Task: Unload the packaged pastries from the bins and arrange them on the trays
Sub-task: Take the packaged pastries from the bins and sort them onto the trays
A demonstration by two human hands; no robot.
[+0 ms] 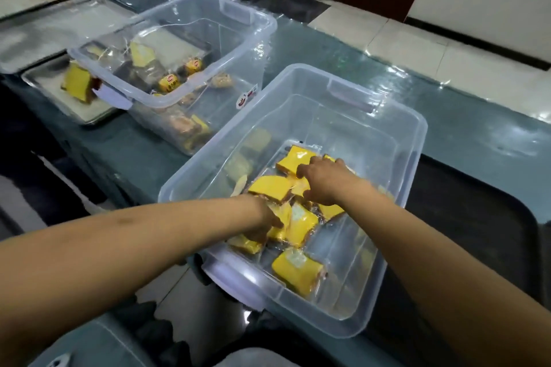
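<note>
Reaching into the near clear bin (396,140), both your hands are down among the yellow packaged pastries (301,223) lying on its floor. Your left hand (265,217) has its fingers bent onto a packet at the bin's near-left side and seems to pinch it, though the bin wall blurs the grip. Your right hand (320,180) lies spread over the middle packets, fingers curled down onto them. One packet (296,270) lies apart, nearer you. A second bin (208,9) farther along the surface (357,53) holds mixed packets, and beside it a metal tray (38,80) carries a yellow pastry (77,80).
</note>
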